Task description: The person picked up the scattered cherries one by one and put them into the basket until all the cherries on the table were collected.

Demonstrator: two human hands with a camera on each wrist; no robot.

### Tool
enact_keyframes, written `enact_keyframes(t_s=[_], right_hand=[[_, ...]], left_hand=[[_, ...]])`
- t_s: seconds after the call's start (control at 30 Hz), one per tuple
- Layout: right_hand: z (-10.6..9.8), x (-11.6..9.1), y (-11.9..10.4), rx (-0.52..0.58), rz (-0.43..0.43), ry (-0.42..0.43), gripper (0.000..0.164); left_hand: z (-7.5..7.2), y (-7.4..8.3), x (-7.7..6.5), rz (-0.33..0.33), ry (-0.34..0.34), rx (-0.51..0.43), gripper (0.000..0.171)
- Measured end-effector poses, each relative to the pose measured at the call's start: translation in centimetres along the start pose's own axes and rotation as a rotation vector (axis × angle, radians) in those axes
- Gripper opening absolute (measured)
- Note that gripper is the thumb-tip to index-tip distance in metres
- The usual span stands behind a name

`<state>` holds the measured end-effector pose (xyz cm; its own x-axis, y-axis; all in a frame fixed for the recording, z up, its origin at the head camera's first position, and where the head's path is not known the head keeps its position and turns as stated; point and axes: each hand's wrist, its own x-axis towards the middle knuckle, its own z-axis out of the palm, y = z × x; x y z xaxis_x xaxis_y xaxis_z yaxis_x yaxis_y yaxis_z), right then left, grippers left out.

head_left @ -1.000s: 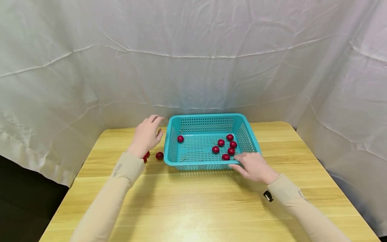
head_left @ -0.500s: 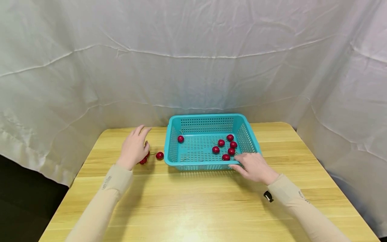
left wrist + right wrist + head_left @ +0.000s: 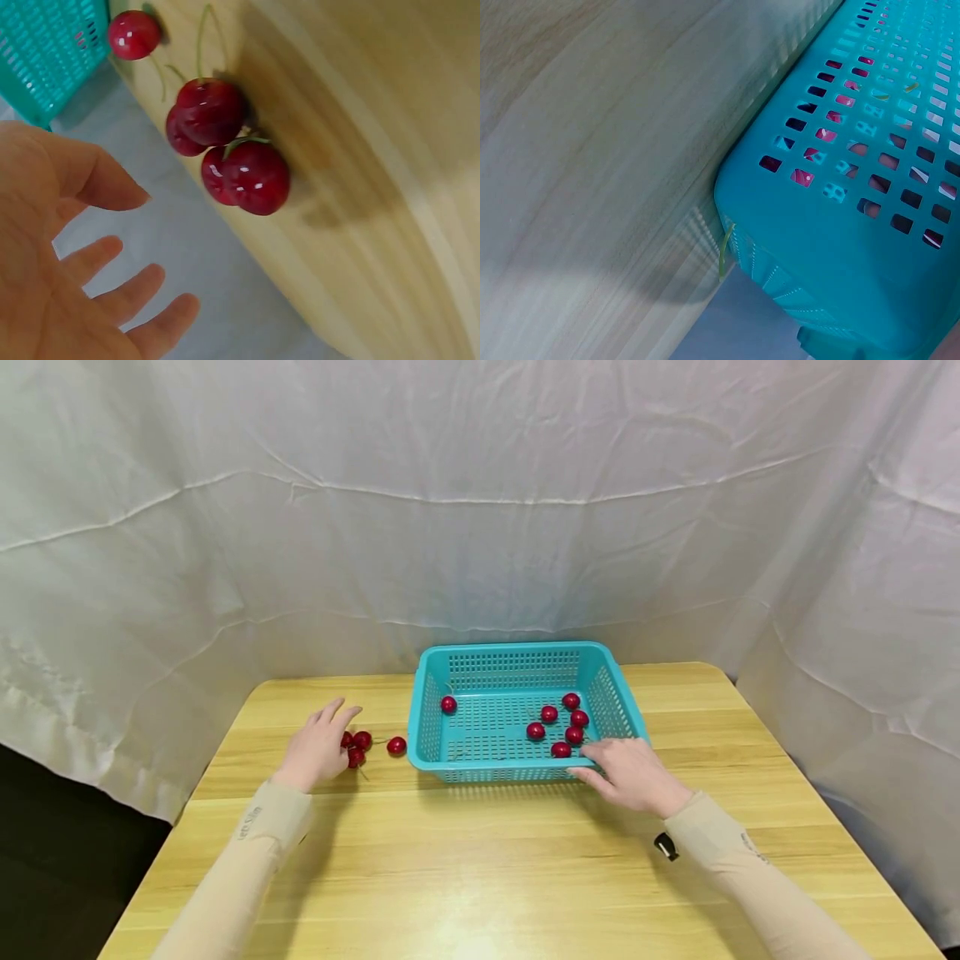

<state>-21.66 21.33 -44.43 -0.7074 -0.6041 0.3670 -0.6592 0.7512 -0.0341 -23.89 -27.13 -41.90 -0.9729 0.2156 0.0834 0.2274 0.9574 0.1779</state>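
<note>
My left hand (image 3: 315,747) is beside a small cluster of red cherries (image 3: 363,740) on the table, left of the blue plastic basket (image 3: 517,648). In the left wrist view, its fingers (image 3: 161,322) are spread and relaxed, with a gap between them and the stemmed cherries (image 3: 257,177). One cherry (image 3: 396,746) lies alone between the cluster and the basket. At the basket's front right, my right hand (image 3: 632,777) grips the rim, thumb outside and fingers inside. The right wrist view shows the perforated basket wall (image 3: 832,240), with the hand mostly hidden behind it.
Several cherries (image 3: 573,735) sit inside the basket toward its right end, and one cherry (image 3: 448,704) is at its left end. A pale curtain (image 3: 480,560) hangs behind the wooden table (image 3: 480,860).
My left hand has moved left and nearer, from beside the basket's left edge to the cherry cluster, uncovering more of it. The right hand and basket stay in place.
</note>
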Motion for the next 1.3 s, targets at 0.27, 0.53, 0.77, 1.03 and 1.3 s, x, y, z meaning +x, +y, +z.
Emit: enact_keyframes(t_s=[0.27, 0.53, 0.77, 1.03, 1.3], right_hand=[[0.0, 0.0, 0.0, -0.006, 0.001, -0.004, 0.026], [0.0, 0.0, -0.1, -0.007, 0.001, 0.002, 0.025], [-0.1, 0.0, -0.1, -0.004, -0.001, 0.004, 0.026], [-0.1, -0.1, -0.1, -0.007, -0.004, 0.008, 0.025], [-0.1, 0.0, -0.2, -0.009, -0.004, 0.007, 0.026]], left_hand=[[0.8, -0.5, -0.3, 0.035, -0.072, 0.01, 0.069], [1.4, -0.9, -0.5, 0.048, -0.065, 0.041, 0.06], [1.8, -1.2, -0.6, 0.038, -0.077, 0.03, 0.054], [2.1, -1.7, -0.1, 0.029, -0.062, -0.002, 0.056], [2.1, -1.5, 0.7, 0.0, -0.131, 0.008, 0.057]])
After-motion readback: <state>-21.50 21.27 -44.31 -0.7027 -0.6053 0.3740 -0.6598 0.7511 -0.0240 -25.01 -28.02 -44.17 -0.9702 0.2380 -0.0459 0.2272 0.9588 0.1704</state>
